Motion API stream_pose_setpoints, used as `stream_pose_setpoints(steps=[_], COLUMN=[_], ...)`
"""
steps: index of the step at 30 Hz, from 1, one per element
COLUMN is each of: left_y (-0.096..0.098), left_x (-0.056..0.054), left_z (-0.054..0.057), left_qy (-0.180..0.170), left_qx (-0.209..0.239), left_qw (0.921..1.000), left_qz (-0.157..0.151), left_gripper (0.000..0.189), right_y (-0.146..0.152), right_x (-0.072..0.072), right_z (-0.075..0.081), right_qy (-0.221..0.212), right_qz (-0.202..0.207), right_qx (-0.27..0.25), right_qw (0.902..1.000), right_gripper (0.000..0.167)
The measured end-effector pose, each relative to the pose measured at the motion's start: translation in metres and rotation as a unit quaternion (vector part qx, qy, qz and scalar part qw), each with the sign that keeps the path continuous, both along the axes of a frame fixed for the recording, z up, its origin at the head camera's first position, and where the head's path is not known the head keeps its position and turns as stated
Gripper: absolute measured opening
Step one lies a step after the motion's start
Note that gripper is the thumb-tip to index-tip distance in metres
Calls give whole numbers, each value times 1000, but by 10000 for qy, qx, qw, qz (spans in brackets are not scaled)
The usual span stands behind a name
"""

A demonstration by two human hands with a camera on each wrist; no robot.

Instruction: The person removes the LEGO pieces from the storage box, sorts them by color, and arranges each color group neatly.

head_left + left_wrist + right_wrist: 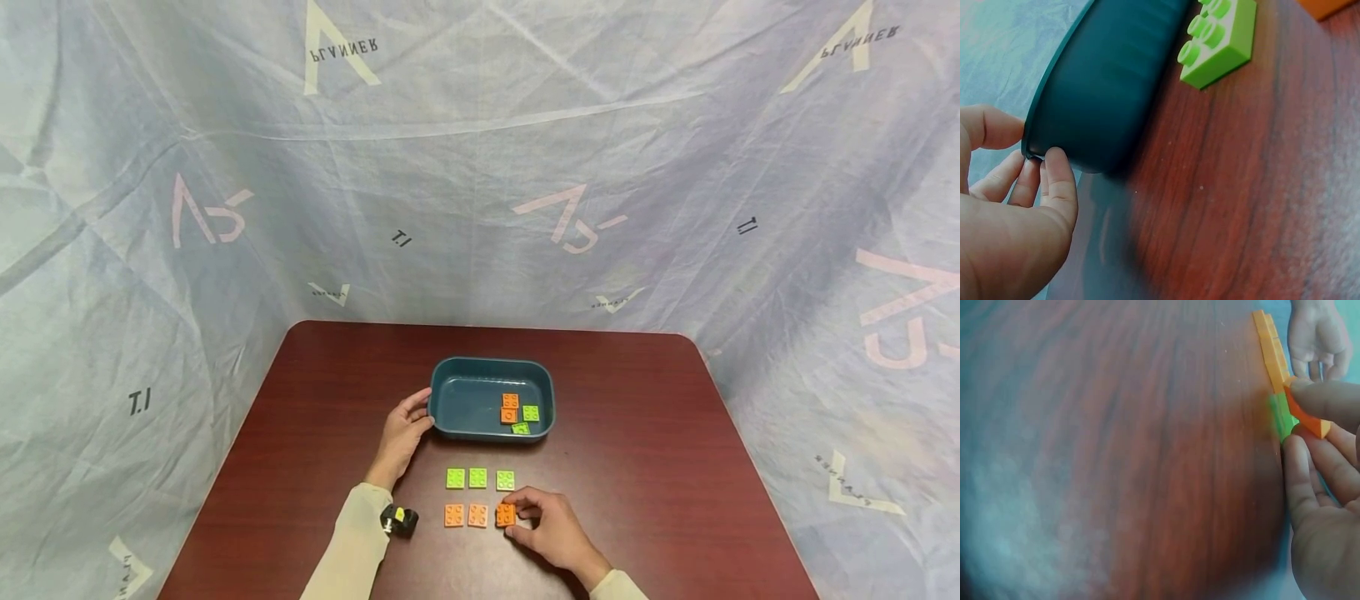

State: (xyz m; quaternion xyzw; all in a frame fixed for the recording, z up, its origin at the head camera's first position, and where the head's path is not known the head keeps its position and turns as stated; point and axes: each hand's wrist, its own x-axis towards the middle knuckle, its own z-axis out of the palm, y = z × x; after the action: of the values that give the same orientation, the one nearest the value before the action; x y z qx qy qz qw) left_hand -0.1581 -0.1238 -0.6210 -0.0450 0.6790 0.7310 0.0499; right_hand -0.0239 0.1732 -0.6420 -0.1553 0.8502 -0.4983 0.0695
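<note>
A dark teal plastic tray [465, 408] sits on the table, and my left hand [401, 433] pinches its rim at the left end. The left wrist view shows the thumb and fingers closed on that rim. In the head view my right hand [553, 529] grips an orange toy brick [506, 515] between thumb and fingers, at the right end of a row with two paler orange bricks [477, 515]. The right wrist view shows this held brick [1310, 417] tilted. Behind that row, three lime green bricks [477, 477] stand in a line, studs up.
Inside the tray, toward its right side, lie two orange bricks [510, 401] and two green bricks [531, 413]. The dark red wood-grain table [630, 400] is bordered by a pale printed cloth [465, 167]. A black band [401, 521] is on the left wrist.
</note>
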Motion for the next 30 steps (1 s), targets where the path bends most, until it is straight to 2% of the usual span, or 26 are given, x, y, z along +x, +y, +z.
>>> stream_pose_setpoints(steps=[17,30], left_y=[0,0], left_x=[0,0], left_z=[0,1], left_qy=[43,25], left_qx=[-13,13], left_qw=[10000,10000], left_qz=[-8,-39], left_gripper=[62,63], right_y=[0,-1], right_x=[-1,-1], right_z=[2,2], right_qy=[249,280], right_qz=[8,21], right_qx=[521,693], right_qw=[9983,9972], right_gripper=[36,38])
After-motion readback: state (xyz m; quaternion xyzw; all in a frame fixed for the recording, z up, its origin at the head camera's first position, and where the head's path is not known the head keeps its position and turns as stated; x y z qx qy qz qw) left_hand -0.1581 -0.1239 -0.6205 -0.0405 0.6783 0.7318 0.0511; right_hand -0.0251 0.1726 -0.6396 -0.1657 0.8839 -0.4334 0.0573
